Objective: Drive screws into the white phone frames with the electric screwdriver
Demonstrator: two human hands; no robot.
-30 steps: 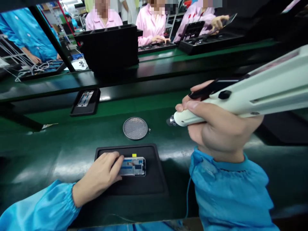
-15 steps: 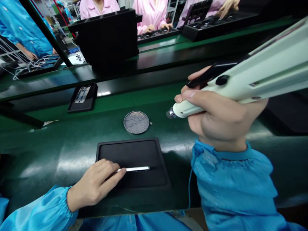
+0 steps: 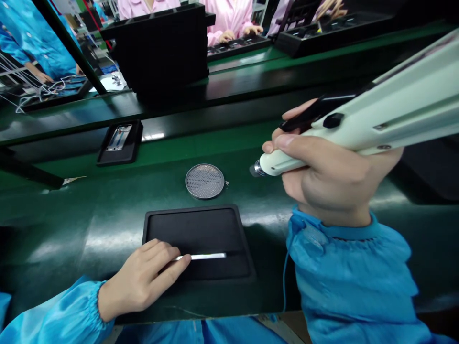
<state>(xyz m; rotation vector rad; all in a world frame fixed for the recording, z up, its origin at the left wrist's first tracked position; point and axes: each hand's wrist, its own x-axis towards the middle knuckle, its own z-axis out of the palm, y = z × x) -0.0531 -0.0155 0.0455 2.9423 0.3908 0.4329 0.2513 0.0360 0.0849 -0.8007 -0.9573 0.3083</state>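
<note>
Pinching a thin phone frame [image 3: 202,256] at its left end, the left hand [image 3: 143,282] is closed on it with fingers and thumb, and the frame is held up on its long edge so that only a bright strip is seen. The frame stands on the near part of a black tray [image 3: 198,229], which lies directly under and beyond the hand. Just past the tray's far edge a round perforated dish [image 3: 204,181] rests on the green belt [image 3: 89,210], with a tiny screw beside it. To the right, well above the belt, the right hand [image 3: 330,177] is wrapped tightly round a white electric screwdriver [image 3: 358,131], whose metal tip is pointed left toward the dish and is clear of everything. Farther off to the left a second tray [image 3: 120,142] with a phone frame in it is seen. Beyond, black racks and other people's pink and blue sleeves are visible.
</note>
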